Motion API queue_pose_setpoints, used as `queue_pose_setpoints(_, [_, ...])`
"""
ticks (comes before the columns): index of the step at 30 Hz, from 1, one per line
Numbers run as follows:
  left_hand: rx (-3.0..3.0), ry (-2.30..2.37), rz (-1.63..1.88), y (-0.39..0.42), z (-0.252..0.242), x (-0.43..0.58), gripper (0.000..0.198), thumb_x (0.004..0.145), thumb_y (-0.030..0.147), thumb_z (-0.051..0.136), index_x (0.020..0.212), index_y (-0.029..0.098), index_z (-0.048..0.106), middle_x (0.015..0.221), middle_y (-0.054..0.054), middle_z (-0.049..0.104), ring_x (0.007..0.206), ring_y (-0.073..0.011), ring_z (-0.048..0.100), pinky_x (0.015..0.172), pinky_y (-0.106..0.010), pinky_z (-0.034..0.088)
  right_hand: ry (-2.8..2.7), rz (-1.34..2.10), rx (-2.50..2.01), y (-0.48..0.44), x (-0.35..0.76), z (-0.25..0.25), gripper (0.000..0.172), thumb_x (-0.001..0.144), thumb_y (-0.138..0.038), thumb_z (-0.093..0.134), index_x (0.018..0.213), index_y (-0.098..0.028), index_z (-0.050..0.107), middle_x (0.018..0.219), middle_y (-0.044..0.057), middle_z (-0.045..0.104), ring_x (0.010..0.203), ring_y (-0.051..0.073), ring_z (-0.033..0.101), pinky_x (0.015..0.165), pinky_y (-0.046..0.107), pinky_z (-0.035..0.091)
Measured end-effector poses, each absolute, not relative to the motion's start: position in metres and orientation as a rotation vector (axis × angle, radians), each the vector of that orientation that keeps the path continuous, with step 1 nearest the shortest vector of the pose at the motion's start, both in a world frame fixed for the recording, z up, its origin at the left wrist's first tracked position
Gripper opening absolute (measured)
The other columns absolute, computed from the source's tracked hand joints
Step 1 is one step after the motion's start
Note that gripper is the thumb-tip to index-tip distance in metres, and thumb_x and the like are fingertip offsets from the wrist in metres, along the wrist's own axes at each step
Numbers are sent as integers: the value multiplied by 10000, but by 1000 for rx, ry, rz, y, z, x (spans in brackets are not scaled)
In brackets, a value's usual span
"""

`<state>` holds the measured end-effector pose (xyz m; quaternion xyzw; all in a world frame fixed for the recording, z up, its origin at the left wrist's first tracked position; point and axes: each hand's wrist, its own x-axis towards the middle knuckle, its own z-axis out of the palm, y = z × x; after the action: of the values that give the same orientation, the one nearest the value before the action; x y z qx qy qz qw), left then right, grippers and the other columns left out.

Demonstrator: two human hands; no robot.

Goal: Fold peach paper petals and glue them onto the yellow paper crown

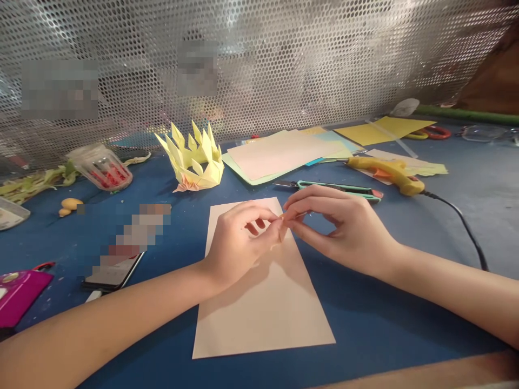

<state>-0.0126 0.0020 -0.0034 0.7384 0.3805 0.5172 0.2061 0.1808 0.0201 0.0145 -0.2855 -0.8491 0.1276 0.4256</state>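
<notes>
Both hands are raised over a plain pale peach sheet of paper (263, 308) lying on the blue table. My left hand (243, 232) pinches a small piece of peach paper (283, 231) between thumb and forefinger. The fingertips of my right hand (340, 227) close on the same small piece, meeting the left fingertips. A thin, pale sliver shows by the right fingers; what it is I cannot make out. Just beyond the right hand lie thread snips (340, 189) with turquoise handles. A pale yellow folded-paper crown (198, 159) stands behind the left hand.
A yellow glue gun (385, 170) with a black cord lies at the right. Stacked coloured paper (279, 154) and orange-handled scissors (438, 132) are farther back. At left are a phone (113, 273), a clear jar (103, 167) and a magenta object (24, 294). Perforated metal (259, 70) borders the back.
</notes>
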Motion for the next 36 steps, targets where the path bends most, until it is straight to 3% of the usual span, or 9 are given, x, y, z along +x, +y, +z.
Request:
queue_pose_setpoints(15, [2052, 1066, 1559, 0, -6, -12, 115, 767, 98, 784, 814, 200, 759, 826, -21, 766, 678, -134, 647, 567, -242, 570, -2089, 360, -749, 21, 180, 15, 140, 901, -134, 620, 868, -226, 722, 901, 41, 743, 800, 161, 698, 676, 265, 571])
queue_pose_setpoints(25, [2037, 1041, 1536, 1, -7, -13, 121, 780, 84, 761, 785, 205, 747, 801, -12, 746, 660, -125, 643, 565, -233, 565, -2071, 504, -782, 22, 180, 12, 129, 889, -143, 637, 940, -239, 707, 880, 31, 732, 807, 162, 694, 709, 278, 598])
queue_pose_setpoints(31, [2020, 1048, 1512, 2, -6, -13, 138, 768, 57, 747, 773, 196, 741, 795, -13, 746, 686, -128, 653, 590, -232, 557, -2101, 428, -818, 21, 179, 14, 135, 890, -130, 633, 875, -230, 723, 883, 25, 732, 770, 137, 684, 635, 231, 565])
queue_pose_setpoints(36, [2022, 1058, 1492, 2, -3, -12, 149, 761, 52, 740, 762, 201, 738, 796, -10, 757, 691, -134, 655, 609, -244, 555, -2101, 425, -816, 21, 179, 14, 146, 883, -117, 605, 861, -226, 700, 909, 40, 730, 809, 168, 692, 666, 275, 586])
